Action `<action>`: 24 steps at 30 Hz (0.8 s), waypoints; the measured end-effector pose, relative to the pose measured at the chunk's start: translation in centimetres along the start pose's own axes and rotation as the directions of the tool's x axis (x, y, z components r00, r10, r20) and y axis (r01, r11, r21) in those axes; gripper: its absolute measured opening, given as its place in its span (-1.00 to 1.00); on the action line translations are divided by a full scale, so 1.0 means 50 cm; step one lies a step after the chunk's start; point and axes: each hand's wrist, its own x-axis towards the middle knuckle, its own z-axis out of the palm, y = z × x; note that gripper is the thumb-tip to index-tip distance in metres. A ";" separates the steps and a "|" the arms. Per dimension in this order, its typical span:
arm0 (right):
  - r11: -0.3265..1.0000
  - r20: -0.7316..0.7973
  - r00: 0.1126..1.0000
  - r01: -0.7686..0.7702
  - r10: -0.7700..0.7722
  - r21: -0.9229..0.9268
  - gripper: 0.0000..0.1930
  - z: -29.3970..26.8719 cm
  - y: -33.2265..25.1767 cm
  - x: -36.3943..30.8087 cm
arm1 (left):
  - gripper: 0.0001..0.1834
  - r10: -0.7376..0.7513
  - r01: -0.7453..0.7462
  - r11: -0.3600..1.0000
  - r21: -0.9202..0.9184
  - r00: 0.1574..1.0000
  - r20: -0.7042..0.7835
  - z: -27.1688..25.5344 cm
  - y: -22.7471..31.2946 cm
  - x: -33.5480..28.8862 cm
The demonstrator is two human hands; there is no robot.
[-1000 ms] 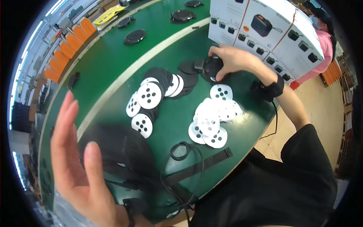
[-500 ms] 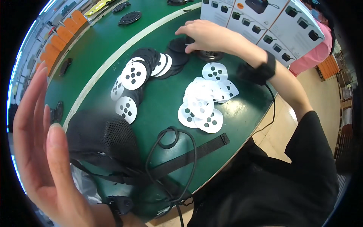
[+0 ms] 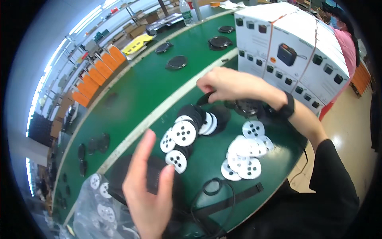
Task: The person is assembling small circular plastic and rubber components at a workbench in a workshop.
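Observation:
My right hand (image 3: 230, 84) is pinched on a thin black disc (image 3: 205, 98), lifted at the far end of an overlapping row of black discs (image 3: 190, 112). White discs with black holes (image 3: 184, 133) lie on and beside that row. A dark round part (image 3: 247, 106) sits under my right forearm. My left hand (image 3: 149, 197) hovers, open and holding nothing, in front of a black mesh pouch (image 3: 123, 179). Right of the row is a loose heap of white discs with holes (image 3: 243, 153).
A clear plastic bag (image 3: 85, 207) with white discs lies at the left. A black strap (image 3: 234, 202) and cord (image 3: 193, 207) lie near the front edge. White printed boxes (image 3: 254, 40) stand far right, a person in pink (image 3: 346, 44) behind. Dark round parts (image 3: 177, 62) sit beyond the pale strip.
The view has shifted, showing more of the far side. My right hand has closed on a black disc. My left hand has moved inward, still open.

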 end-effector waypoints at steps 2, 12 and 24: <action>0.947 -0.283 0.926 0.295 -0.251 0.125 -0.77 -0.014 -0.093 -0.019 | -0.44 -0.145 0.154 0.969 -0.194 0.988 0.058 0.017 0.004 0.004; 0.501 -0.284 0.926 0.373 -0.248 0.781 -0.90 -0.028 -0.245 -0.075 | -0.43 -0.073 0.091 0.900 -0.425 0.996 0.059 0.004 0.040 -0.037; 0.416 -0.328 0.935 0.353 -0.132 0.838 -0.88 0.008 -0.245 -0.079 | -0.34 0.201 -0.193 0.979 0.065 0.968 -0.150 0.042 0.001 -0.029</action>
